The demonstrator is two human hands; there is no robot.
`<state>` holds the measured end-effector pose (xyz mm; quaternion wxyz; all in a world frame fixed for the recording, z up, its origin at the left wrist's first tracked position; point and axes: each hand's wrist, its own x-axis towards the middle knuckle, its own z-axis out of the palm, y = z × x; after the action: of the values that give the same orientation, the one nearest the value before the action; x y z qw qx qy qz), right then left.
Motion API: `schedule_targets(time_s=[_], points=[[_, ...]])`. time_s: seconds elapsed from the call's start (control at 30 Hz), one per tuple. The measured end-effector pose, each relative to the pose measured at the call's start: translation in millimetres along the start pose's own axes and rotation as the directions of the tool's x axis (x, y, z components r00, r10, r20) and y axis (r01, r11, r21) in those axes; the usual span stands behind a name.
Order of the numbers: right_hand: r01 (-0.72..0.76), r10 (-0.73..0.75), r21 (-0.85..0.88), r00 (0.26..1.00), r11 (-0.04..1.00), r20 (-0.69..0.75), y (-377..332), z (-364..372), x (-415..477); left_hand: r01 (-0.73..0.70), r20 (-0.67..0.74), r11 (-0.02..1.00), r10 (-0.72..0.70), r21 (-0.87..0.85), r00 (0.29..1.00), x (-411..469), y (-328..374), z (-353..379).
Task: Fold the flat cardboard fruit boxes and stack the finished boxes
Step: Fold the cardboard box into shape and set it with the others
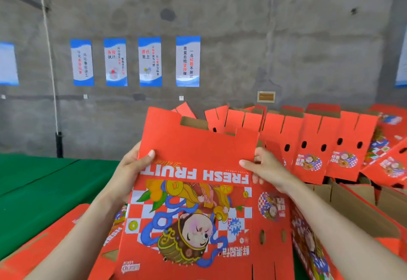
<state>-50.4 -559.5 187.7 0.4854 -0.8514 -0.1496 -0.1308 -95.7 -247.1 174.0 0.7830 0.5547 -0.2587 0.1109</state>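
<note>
I hold a red cardboard fruit box [193,191] up in front of me, printed "FRESH FRUIT" upside down over a cartoon figure on a checkered panel. My left hand [132,171] grips its left edge with the thumb on the front face. My right hand [264,169] grips the right edge, thumb on the front and fingers behind. The box's top flaps stand up and a side panel with two oval holes hangs at the lower right. Folded red boxes [308,147] stand in a row behind it at the right.
Flat red box blanks [44,246] lie at the lower left on a green-covered table [33,187]. Open boxes with brown insides [363,209] sit at the right. A grey concrete wall with several blue-and-white posters [187,61] stands behind.
</note>
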Motion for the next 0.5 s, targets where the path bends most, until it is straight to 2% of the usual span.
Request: schedule_targets(time_s=[0.1, 0.2, 0.3, 0.43, 0.5], points=[[-0.109, 0.116, -0.055, 0.984, 0.992, 0.137, 8, -11, -7, 0.026, 0.03, 0.996, -0.029, 0.088, 0.999, 8, -12, -10], [-0.174, 0.177, -0.031, 0.968, 0.984, 0.177, 15, -11, -18, 0.088, 0.012, 0.981, -0.091, 0.172, 0.996, 19, -22, -18], [-0.143, 0.142, 0.004, 0.986, 0.99, 0.092, 20, -10, -26, 0.124, 0.06, 0.965, -0.142, 0.231, 0.988, 29, -24, -25], [-0.127, 0.123, -0.032, 0.988, 0.991, -0.09, 33, -9, -34, 0.046, 0.172, 0.847, -0.161, 0.53, 0.972, 41, -20, -30], [-0.144, 0.142, -0.013, 0.984, 0.989, -0.108, 40, -12, -36, 0.017, 0.21, 0.802, -0.177, 0.597, 0.961, 46, -23, -28]])
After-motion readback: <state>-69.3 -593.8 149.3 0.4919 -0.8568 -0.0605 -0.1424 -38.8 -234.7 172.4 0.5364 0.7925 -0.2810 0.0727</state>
